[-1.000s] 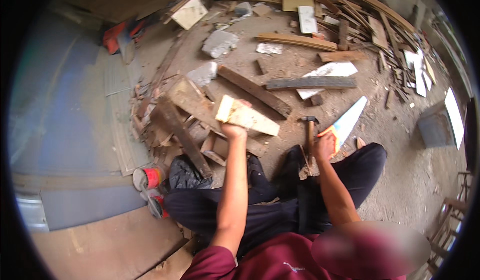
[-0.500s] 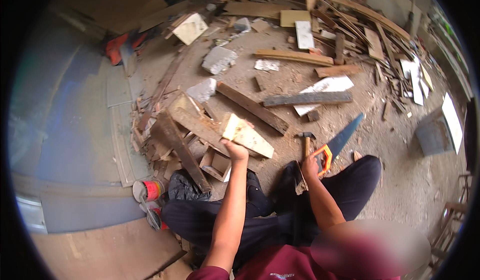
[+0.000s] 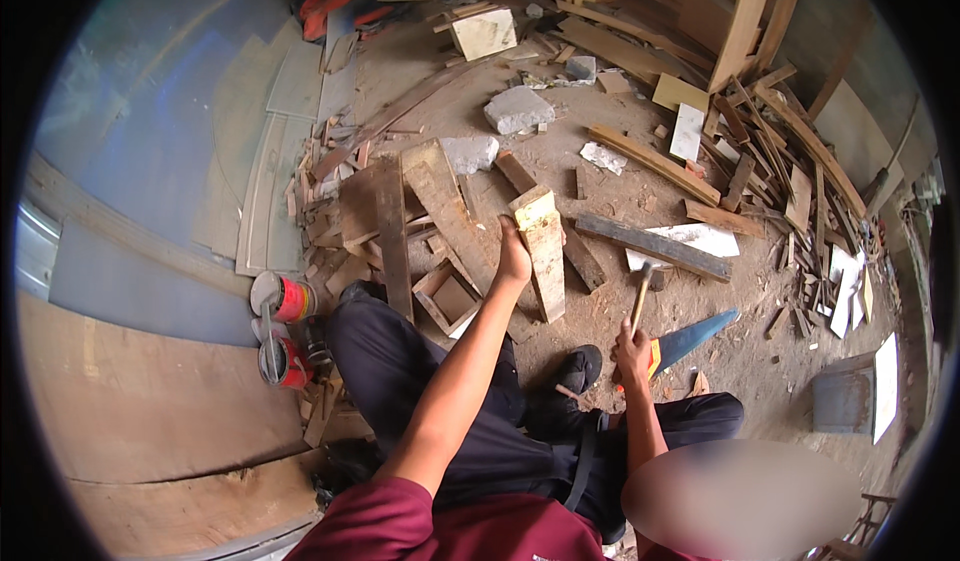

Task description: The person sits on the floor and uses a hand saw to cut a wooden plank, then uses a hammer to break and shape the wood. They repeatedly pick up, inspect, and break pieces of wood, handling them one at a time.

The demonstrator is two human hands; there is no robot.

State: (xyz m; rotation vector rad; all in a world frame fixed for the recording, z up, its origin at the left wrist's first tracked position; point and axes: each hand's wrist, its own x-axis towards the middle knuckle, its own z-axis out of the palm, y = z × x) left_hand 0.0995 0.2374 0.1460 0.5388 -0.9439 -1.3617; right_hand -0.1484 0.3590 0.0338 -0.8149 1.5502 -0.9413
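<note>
My left hand (image 3: 515, 254) is closed round the side of a pale, rough wooden block (image 3: 546, 261), which stands tilted in front of me with its yellowish end uppermost. In my right hand (image 3: 631, 356) is the wooden handle of a hammer (image 3: 640, 301), its dark head pointing away from me. Beside and partly under that hand lies a handsaw (image 3: 697, 341) with a blue blade; its orange handle is mostly hidden. Left of the block, a weathered plank (image 3: 450, 206) leans on the scrap pile, next to a small open wooden box (image 3: 446, 297).
Paint cans (image 3: 290, 299) stand at my left, beside a large wooden sheet (image 3: 150, 381). A dark beam (image 3: 655, 247) and a concrete lump (image 3: 519, 110) lie ahead. Scrap wood (image 3: 800, 176) is heaped at the far right, with a grey bin (image 3: 842, 398) nearer me.
My right hand has let go of the saw and taken hold of the hammer. My left hand has turned the block more upright. The whole view has shifted.
</note>
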